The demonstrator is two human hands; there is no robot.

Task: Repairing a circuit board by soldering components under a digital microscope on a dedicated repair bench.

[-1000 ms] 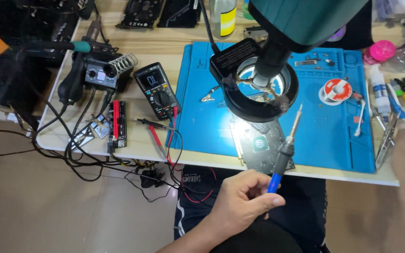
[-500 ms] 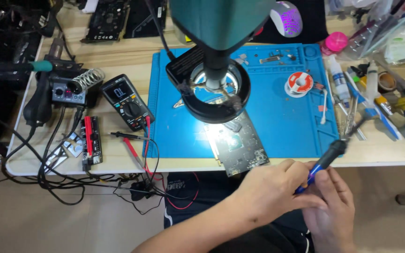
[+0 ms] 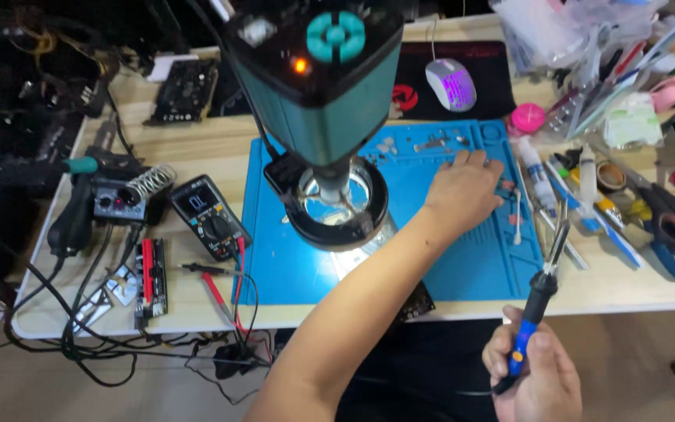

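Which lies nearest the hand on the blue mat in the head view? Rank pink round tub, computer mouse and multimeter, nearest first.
From the left hand:
1. Pink round tub, just up and right, off the mat's corner.
2. Computer mouse, farther up on the black pad.
3. Multimeter, far left, beyond the mat.

Head view, steeply down, near workbench (image 3: pixel 197 148)

I count one blue work mat (image 3: pixel 478 270), one microscope (image 3: pixel 318 86) with one ring light (image 3: pixel 337 205), one multimeter (image 3: pixel 208 216), one computer mouse (image 3: pixel 451 84), one soldering iron (image 3: pixel 541 293), and my two hands: left hand (image 3: pixel 462 187), right hand (image 3: pixel 537 375).
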